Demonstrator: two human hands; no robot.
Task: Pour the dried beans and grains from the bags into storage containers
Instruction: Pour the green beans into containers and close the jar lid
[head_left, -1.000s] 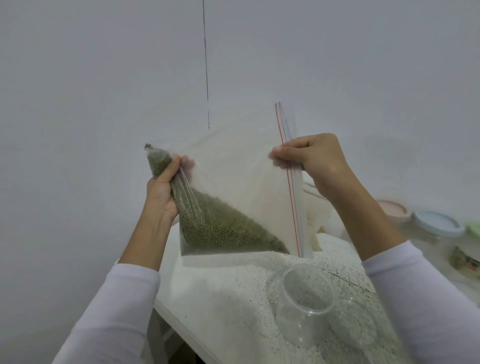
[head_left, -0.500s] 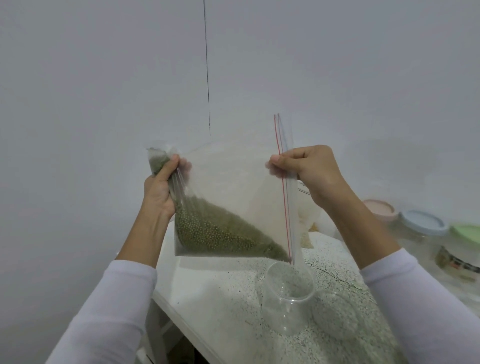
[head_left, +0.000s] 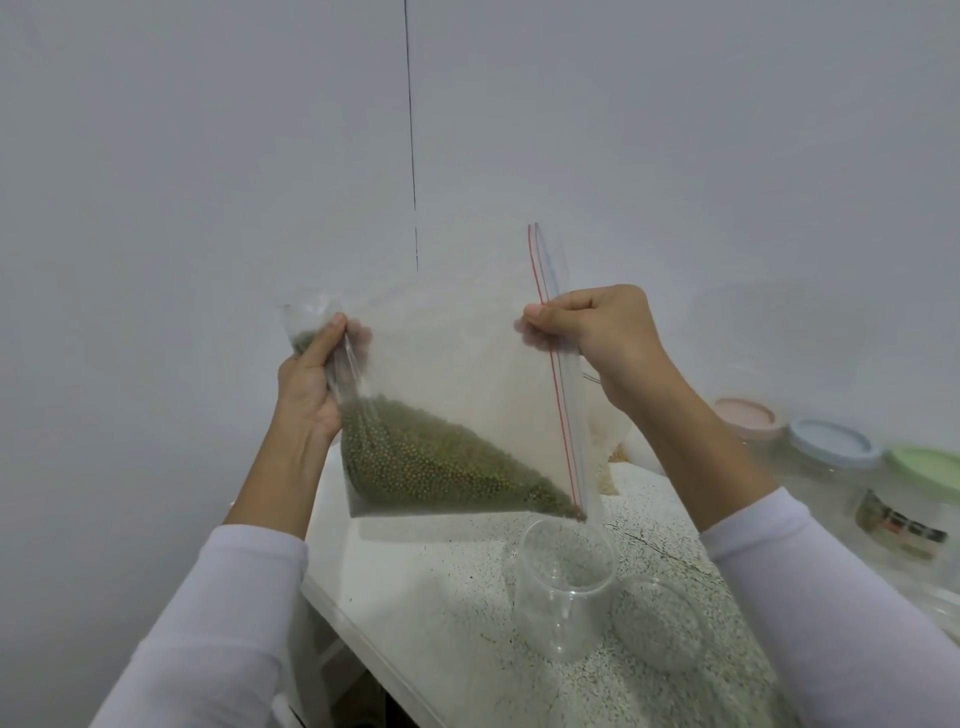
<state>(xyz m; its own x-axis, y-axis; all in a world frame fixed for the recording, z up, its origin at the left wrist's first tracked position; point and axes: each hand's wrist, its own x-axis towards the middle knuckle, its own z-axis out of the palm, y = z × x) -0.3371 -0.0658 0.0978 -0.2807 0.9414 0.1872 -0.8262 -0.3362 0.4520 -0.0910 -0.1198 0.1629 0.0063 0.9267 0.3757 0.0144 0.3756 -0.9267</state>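
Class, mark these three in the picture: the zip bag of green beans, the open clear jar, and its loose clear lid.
zip bag (head_left: 467, 374), head view, on its clear upper panel
clear jar (head_left: 563, 618), head view, on its side wall
clear lid (head_left: 662, 621), head view, on its flat top

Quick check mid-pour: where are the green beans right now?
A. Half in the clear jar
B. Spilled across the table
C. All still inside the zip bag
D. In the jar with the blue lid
C: the green beans sit piled in the bag's lower corner by the zip strip, while the clear jar below it shows no beans inside.
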